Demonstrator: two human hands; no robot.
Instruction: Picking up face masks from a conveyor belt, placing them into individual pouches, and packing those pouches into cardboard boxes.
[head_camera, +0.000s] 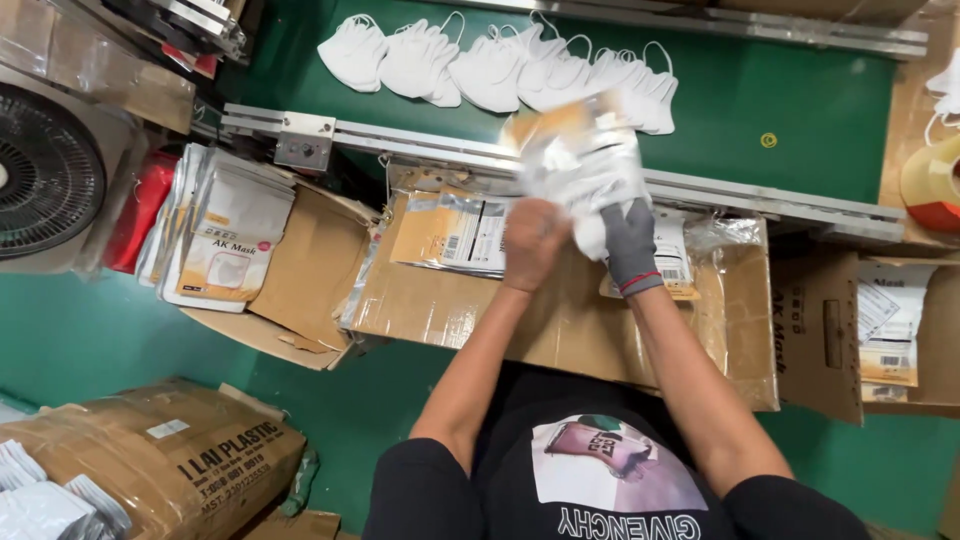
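**Both hands raised around a mask packet over the cardboard-topped bench**

Both forearms reached straight up from the body, elbows apart and wrists drawn close together. The left hand (533, 243) was bare and curled into a loose fist, its knuckles towards the camera. The right hand (628, 240) wore a grey knit glove with a red band at the cuff, and its fingers were closed on the lower edge of a silver-and-orange mask packet (580, 150), which stood blurred above both hands. Whether the left hand also pinched the packet could not be told; it sat just beside the packet's lower corner.

Below the hands lay a flattened cardboard sheet (560, 320) wrapped in clear film, with more flat packets (455, 232) resting on it. Behind it ran a metal rail (420, 145) along a green conveyor belt (800, 100), where a row of white masks (500, 65) lay overlapping. To the left, an open box held a stack of printed packets (220, 235), beside a round black fan (45, 175). The floor was green.
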